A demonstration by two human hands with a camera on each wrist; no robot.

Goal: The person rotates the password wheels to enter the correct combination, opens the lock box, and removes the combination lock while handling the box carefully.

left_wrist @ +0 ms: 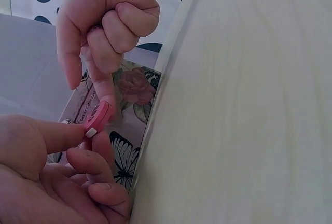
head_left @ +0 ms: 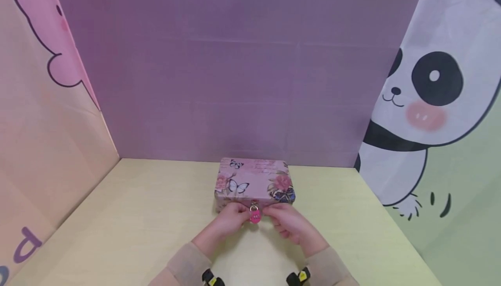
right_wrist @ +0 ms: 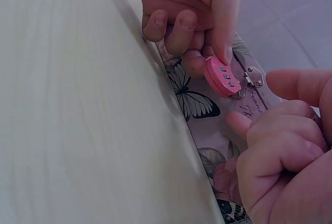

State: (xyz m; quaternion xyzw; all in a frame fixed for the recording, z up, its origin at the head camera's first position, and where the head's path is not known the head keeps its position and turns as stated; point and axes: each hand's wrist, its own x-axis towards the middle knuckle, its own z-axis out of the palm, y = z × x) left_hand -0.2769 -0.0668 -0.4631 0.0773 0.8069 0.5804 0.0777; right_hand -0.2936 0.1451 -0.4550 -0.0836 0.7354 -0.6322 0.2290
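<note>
A pink tin box printed with butterflies and roses sits on the table with its lid down. From the metal clasp on its front hangs a small pink combination padlock with three number dials. My left hand pinches the padlock's side between thumb and fingers, as the right wrist view shows. To the right of the lock is my right hand, holding nothing. Its thumb and index finger are spread apart near the lock, and the other fingers are curled. The index fingertip lies close to the box front.
The pale wooden table spreads on both sides of the box. Behind it stands a purple backdrop. A panda-printed panel closes the right side, and a pink cartoon panel the left.
</note>
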